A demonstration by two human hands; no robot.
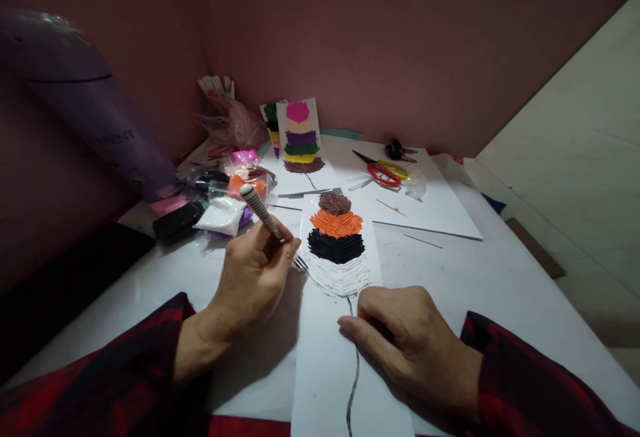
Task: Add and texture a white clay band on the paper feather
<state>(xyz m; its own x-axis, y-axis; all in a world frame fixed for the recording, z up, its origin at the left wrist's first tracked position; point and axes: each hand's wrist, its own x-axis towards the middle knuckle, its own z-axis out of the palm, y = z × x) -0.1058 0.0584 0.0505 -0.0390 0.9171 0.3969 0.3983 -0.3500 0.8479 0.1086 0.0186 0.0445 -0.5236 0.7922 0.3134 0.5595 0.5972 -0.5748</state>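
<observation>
Beside the white band of the layered clay piece (pixel 336 244), the left hand (pixel 255 270) pinches a fork (pixel 260 207), fingers closed round its patterned handle; the right hand (pixel 417 344), loosely curled and gripping nothing visible, rests on the white card (pixel 325 370) below

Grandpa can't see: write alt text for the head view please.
The left hand holds a fork by a white band, below a black band, orange band and brown band on a paper strip; the right hand touches it. Scissors lie behind.
</observation>
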